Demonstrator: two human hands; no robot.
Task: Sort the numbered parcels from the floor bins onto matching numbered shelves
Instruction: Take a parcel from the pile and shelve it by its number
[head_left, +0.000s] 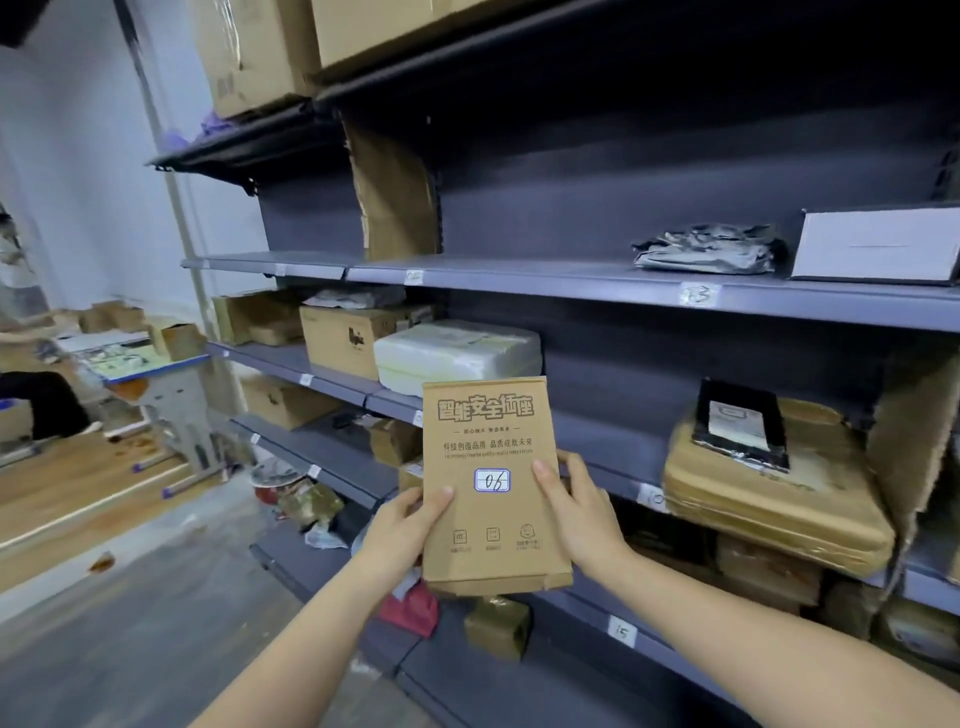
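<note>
Parcel 06 held up before grey shelving

Cardboard parcel (491, 488) marked "06" stands upright in mid-air, left hand (402, 525) and right hand (582, 512) gripping its side edges, fingers curled round them. Behind, grey metal shelves (571, 283) carry boxes and wrapped packets, front edges tagged with numbers. Wood-look floor (78, 499) lies at left.

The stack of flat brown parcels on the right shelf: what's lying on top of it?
On the stack of flat brown parcels leans a black-edged packet with a pale label. Its text is too blurred to read, and what it covers cannot be seen.
</note>
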